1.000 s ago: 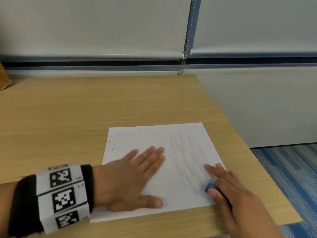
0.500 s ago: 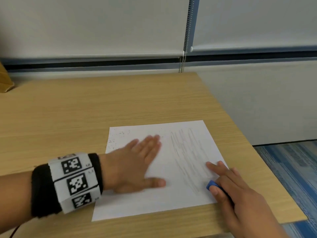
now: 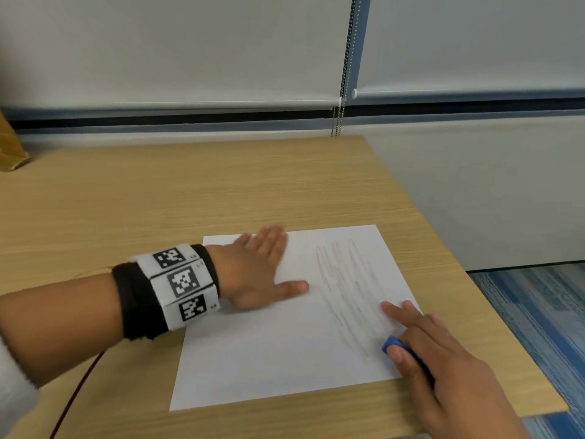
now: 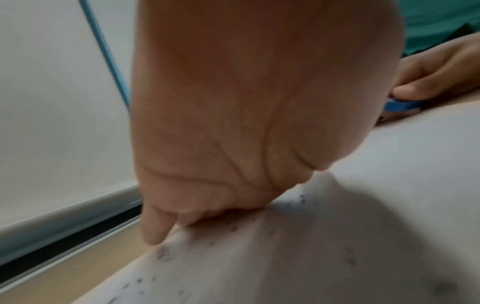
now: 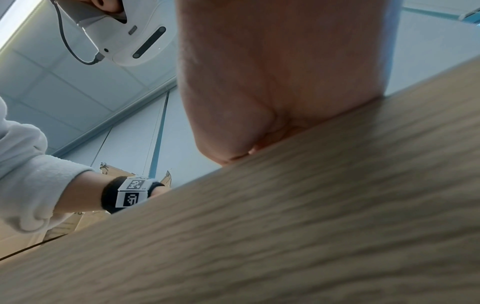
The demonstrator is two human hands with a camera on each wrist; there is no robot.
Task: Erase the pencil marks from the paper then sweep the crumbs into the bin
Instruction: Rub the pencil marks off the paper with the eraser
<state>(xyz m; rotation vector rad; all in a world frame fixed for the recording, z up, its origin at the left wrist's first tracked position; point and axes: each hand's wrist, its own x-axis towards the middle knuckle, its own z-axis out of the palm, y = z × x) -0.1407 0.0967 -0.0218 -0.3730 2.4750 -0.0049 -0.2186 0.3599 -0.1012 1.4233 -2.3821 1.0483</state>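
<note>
A white sheet of paper (image 3: 269, 353) lies on the wooden table (image 3: 190, 191), with grey pencil marks (image 3: 348, 289) on its right half. My left hand (image 3: 262, 264) rests flat on the sheet's far left corner, fingers straight. Dark eraser crumbs (image 4: 161, 255) lie scattered on the paper (image 4: 363, 185) around the left hand's fingertips (image 4: 153, 236). My right hand (image 3: 437, 353) sits at the paper's near right corner and pinches a blue eraser (image 3: 394, 343) between thumb and fingers. The left wrist view also shows the eraser (image 4: 400, 106) touching the sheet.
The table's right edge (image 3: 474, 280) drops to blue carpet (image 3: 538, 327). A brown cardboard box (image 3: 9, 147) stands at the far left. Window blinds with a bead chain (image 3: 337, 122) run behind the table. A thin cable (image 3: 79, 391) trails from my left wrist.
My left hand has slid away from me and leftward across the paper, onto the far left corner where the crumbs lay. The right hand has stayed put with the eraser.
</note>
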